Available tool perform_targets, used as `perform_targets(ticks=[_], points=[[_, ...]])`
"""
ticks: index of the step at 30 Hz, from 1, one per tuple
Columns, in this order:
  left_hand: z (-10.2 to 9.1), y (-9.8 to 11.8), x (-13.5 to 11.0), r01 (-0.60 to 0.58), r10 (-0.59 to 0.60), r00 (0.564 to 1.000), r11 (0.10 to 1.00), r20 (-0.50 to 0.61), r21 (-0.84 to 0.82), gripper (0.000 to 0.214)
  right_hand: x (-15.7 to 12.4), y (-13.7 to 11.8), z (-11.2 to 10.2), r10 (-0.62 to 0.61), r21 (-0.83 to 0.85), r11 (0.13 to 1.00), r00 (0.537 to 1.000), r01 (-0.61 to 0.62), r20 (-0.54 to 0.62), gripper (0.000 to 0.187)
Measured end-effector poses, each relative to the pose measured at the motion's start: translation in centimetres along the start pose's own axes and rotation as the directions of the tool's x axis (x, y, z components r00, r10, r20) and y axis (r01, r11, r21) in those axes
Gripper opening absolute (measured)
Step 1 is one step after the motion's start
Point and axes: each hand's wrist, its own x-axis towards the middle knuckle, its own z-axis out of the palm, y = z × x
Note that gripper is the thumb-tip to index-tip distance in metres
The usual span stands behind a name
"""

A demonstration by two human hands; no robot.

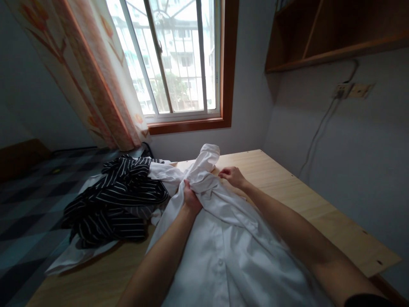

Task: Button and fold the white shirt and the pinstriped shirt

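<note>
A white button-up shirt is spread over the wooden board with its buttoned front facing up. The collar end stands raised toward the window. My left hand is closed around bunched cloth just below the collar, its thumb on top. To the right of the collar is my right hand, fingers curled together close to the shirt's edge. Whether cloth is pinched in those fingertips is hidden. One white sleeve reaches left toward a heap of striped clothing.
Black-and-white striped clothing lies piled on the left of the wooden board, with white cloth under it. Beyond is a checked bedcover. A window, curtain, wall shelf and plugged-in socket surround the board.
</note>
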Motion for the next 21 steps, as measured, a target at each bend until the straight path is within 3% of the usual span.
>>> perform_targets(ticks=[4,8,11,14,18,21], points=[[-0.6,0.2,0.2,0.033,-0.032,0.999,0.996,0.022,-0.082,0.069,-1.1,-0.3,0.5,-0.033,-0.011,0.999,0.995,0.034,0.09,0.024],[-0.8,0.4,0.2,0.067,-0.062,0.997,0.99,0.037,-0.128,0.067,-2.3,-0.6,2.5,-0.06,-0.072,0.995,0.997,0.064,0.054,0.026],[-0.3,0.4,0.0,0.086,-0.079,0.995,0.988,0.06,-0.126,0.069,-2.1,-1.2,3.7,0.031,-0.211,0.977,0.999,-0.037,-0.034,0.02],[0.3,0.1,-0.2,0.009,-0.001,0.997,0.994,0.074,-0.111,0.072,-1.0,-2.0,4.1,0.137,-0.283,0.94,0.969,-0.192,-0.204,0.024],[0.3,-0.2,-0.2,-0.045,0.047,0.998,0.999,0.047,-0.029,0.075,0.7,-3.8,1.9,0.111,-0.348,0.899,0.907,-0.266,-0.405,0.033],[-0.1,-0.2,-0.2,-0.032,0.032,0.999,0.999,0.0,0.033,0.073,2.0,-5.4,-1.7,-0.062,-0.518,0.835,0.903,-0.186,-0.424,0.035]])
